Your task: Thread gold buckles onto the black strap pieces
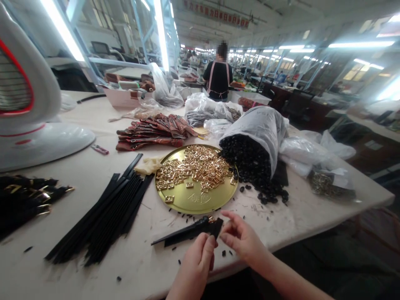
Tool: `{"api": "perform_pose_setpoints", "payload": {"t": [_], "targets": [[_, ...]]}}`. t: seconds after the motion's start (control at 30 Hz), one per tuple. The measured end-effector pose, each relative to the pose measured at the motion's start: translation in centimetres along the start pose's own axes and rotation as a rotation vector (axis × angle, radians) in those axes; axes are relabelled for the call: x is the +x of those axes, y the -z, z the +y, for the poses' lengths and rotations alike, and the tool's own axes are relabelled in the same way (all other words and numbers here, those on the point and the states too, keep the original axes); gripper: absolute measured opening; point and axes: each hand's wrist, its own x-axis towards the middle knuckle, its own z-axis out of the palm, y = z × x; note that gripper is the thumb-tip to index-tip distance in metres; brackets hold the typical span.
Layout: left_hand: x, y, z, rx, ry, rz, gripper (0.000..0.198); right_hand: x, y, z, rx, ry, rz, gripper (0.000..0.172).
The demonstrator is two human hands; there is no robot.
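My left hand (200, 254) is closed on a black strap (216, 227), with the thumb pressed on top near its end. The strap's long part points left, just above the table. Close beside that end is my right hand (240, 239), its index finger and thumb apart and nothing visible between them. A small gold-coloured piece (211, 218) shows by the strap; how it is attached is unclear. Beyond my hands lies a round gold tray (200, 204) with many gold buckles (203, 164) on it. A bundle of black straps (115, 212) lies to the left.
A plastic bag (262, 125) spills small black pieces (246, 156) right of the tray. Patterned reddish-brown pieces (153, 131) lie behind it. A white fan (28, 83) and black straps with gold fittings (25, 196) are at left. A person (220, 77) stands farther back.
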Motion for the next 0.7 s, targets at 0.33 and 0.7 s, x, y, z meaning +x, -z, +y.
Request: {"api": "perform_pose_setpoints", "payload": {"t": [0.33, 0.7], "targets": [[1.4, 0.0, -0.4, -0.22, 0.169, -0.013, 0.044, 12.8, 7.8, -1.3, -1.356, 0.071, 0.122, 0.017], [0.0, 0.8, -0.1, -0.227, 0.086, -0.005, 0.043, 13.1, 6.1, -1.0, -1.382, 0.125, -0.088, 0.006]]}}
